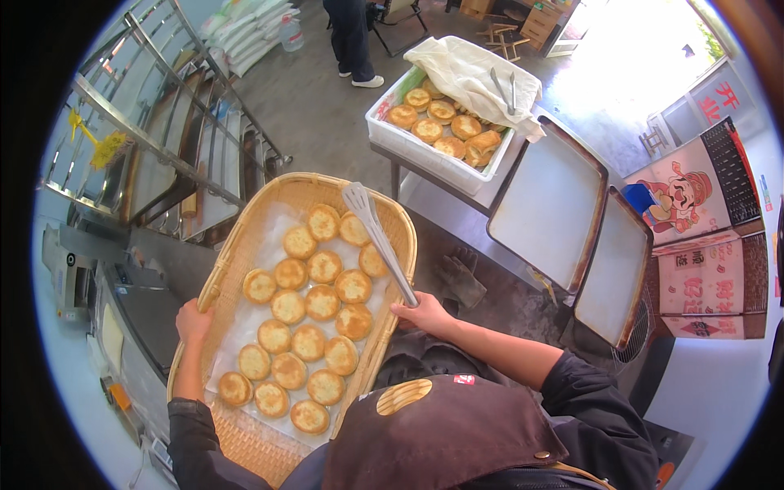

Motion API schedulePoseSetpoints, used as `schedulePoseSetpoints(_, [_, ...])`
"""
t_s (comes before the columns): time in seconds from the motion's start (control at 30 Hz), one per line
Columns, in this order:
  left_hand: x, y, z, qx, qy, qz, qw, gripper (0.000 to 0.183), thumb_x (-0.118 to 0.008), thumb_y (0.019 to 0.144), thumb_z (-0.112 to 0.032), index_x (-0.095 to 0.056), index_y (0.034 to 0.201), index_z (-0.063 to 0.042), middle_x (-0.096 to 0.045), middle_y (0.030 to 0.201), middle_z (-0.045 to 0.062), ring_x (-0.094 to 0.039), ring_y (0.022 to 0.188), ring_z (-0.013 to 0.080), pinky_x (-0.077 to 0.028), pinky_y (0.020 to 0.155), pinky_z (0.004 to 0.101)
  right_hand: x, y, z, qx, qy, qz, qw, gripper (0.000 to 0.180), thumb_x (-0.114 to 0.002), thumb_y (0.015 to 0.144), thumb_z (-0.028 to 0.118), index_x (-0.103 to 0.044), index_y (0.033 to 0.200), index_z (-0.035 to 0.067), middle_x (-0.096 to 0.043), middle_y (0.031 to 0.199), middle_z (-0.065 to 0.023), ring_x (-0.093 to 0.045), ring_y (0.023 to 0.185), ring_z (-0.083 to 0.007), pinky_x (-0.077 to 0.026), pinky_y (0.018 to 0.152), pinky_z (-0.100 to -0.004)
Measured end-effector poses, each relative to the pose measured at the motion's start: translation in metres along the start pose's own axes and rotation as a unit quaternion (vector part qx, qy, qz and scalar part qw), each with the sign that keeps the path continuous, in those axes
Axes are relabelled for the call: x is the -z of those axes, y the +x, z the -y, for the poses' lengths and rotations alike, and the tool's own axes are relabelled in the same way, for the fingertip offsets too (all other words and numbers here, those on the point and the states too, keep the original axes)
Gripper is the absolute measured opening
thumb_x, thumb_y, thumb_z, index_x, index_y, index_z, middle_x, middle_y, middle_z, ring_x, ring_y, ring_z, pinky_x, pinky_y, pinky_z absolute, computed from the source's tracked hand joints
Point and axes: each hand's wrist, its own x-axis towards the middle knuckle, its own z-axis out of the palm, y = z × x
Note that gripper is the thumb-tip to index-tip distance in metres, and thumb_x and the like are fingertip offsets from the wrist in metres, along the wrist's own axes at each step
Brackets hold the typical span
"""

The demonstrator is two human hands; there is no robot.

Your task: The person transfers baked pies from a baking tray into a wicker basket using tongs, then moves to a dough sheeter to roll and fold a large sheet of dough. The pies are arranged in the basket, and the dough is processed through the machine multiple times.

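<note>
A woven bamboo basket tray [236, 254] lined with white paper lies tilted before me, holding several round golden-brown pastries [308, 342]. Its left rim is gripped by my left hand [195, 321]. My right hand [425, 313], at the right rim, is closed on the handle end of metal serving tongs [390, 251], whose slotted head rests over the basket's far edge. Whether the fingers of my right hand also grip the rim cannot be told. Beyond the basket, a white plastic crate [432, 165] holds more pastries, partly covered by a cream cloth [468, 79] with a second pair of tongs [503, 92] on it.
Two metal baking trays [551, 202] [612, 269] lie right of the crate. Dark gloves [460, 278] are below the table. A metal rack [165, 147] stands left, a grey machine [147, 312] near my left arm. A person [352, 37] stands beyond, near stacked sacks [248, 37].
</note>
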Motion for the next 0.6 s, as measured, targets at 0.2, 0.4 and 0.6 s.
schedulePoseSetpoints(0.2, [-0.023,0.006,0.008,-0.012,0.013,0.053,0.998,0.035,-0.082,0.082,-0.037,-0.076,0.098,-0.006,-0.076,0.094,0.022,-0.073,0.093,0.0429,-0.058,0.08,0.0528,-0.031,0.009,-0.019,-0.098,-0.017,-0.102,0.99,0.031,-0.082,0.092,0.021,-0.067,0.108,-0.001,-0.071,0.097,-0.0069,-0.072,0.085,-0.0167,-0.065,0.072,-0.0318])
schedulePoseSetpoints(0.4, [-0.091,0.025,-0.017,-0.008,-0.005,0.087,0.996,0.043,-0.083,0.083,-0.044,-0.071,0.094,-0.004,-0.075,0.093,0.023,-0.073,0.092,0.0436,-0.057,0.08,0.0541,-0.016,0.05,-0.092,-0.122,0.041,-0.162,0.978,0.023,-0.075,0.09,0.01,-0.066,0.107,-0.003,-0.072,0.094,-0.0086,-0.074,0.082,-0.02,-0.066,0.07,-0.0361])
schedulePoseSetpoints(0.6, [-0.227,0.047,-0.111,-0.033,-0.046,0.155,0.986,0.044,-0.08,0.085,-0.044,-0.069,0.095,-0.003,-0.075,0.094,0.023,-0.073,0.092,0.0429,-0.057,0.081,0.0539,0.07,0.131,-0.202,-0.143,0.067,-0.235,0.959,0.024,-0.073,0.093,0.012,-0.065,0.11,-0.002,-0.072,0.097,-0.0107,-0.074,0.083,-0.0229,-0.065,0.069,-0.0396])
